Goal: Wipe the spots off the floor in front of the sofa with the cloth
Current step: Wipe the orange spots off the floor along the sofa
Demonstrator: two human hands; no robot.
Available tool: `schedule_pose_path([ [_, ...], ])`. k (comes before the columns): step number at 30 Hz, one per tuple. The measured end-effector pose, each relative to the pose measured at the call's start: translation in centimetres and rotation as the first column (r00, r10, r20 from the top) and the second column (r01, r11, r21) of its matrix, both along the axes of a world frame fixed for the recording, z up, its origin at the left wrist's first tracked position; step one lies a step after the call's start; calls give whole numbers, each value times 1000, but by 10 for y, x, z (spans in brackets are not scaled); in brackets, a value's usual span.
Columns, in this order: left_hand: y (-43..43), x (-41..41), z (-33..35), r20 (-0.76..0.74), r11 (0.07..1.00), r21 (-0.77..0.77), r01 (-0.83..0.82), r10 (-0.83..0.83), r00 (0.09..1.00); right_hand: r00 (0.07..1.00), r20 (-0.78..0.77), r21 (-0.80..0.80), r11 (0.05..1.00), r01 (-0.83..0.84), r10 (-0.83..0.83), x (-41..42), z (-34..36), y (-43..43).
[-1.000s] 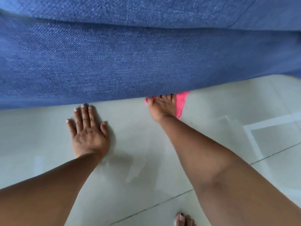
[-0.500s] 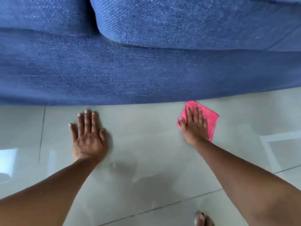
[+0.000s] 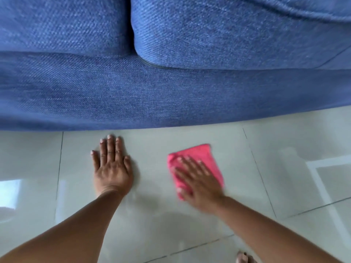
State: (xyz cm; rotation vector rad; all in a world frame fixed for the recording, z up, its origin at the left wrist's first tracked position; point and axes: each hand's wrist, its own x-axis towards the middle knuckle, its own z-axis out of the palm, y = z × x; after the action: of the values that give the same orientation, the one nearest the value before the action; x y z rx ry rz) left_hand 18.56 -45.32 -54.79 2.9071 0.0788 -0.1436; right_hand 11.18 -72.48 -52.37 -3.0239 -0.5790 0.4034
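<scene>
A pink cloth (image 3: pixel 199 154) lies flat on the pale tiled floor (image 3: pixel 155 211) just in front of the blue sofa (image 3: pixel 171 95). My right hand (image 3: pixel 197 185) presses flat on the cloth's near half, fingers spread and pointing up-left, slightly blurred. My left hand (image 3: pixel 112 168) rests palm-down on the bare floor to the left of the cloth, fingers together, holding nothing. I cannot make out any spots on the glossy tiles.
The sofa's front panel and two seat cushions (image 3: pixel 228 35) fill the upper half of the view. Dark grout lines (image 3: pixel 260 175) cross the floor. Bright window reflections (image 3: pixel 9 192) sit at left and right. Toes of a bare foot (image 3: pixel 244 258) show at the bottom edge.
My right hand has pulled the cloth out from under the sofa's edge and toward me, away from the sofa. My left hand stays planted on the floor.
</scene>
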Motion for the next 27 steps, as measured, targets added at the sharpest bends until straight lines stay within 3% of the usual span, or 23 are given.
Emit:
schedule_pose_path([
  [2,-1,-1,-1,-2,1000,7,-4,4,1000,965,5,-65,963,262,-262,24,-1,-44],
  [4,-2,-1,-3,1,1000,14,-9,9,1000,852,1,-103,847,522,-524,69,-1,-53],
  [7,-2,-1,-4,5,1000,28,-10,10,1000,754,-4,-43,753,657,-657,133,-7,-10],
  [10,-2,-1,-5,10,1000,29,-6,5,1000,834,-51,33,834,551,-549,155,-3,59],
  [14,0,1,-3,12,1000,5,-6,6,1000,976,12,34,976,217,-217,103,-1,115],
  [17,5,1,6,9,998,-57,4,-3,1000,990,-24,47,989,-137,139,38,-2,84],
  [19,20,3,14,20,997,-78,26,-25,999,981,-30,32,981,-191,192,22,-3,36],
  [20,32,5,17,26,998,-52,31,-29,999,992,-16,-8,992,-125,124,24,-2,13],
  [22,66,6,16,44,999,28,-28,27,999,987,13,-66,984,163,-162,41,-3,-17],
  [24,97,4,10,26,990,75,-121,120,992,909,19,-93,905,416,-416,75,-5,-11],
  [27,108,-2,0,-8,983,81,-166,167,986,812,32,-66,810,583,-582,124,-10,42],
])
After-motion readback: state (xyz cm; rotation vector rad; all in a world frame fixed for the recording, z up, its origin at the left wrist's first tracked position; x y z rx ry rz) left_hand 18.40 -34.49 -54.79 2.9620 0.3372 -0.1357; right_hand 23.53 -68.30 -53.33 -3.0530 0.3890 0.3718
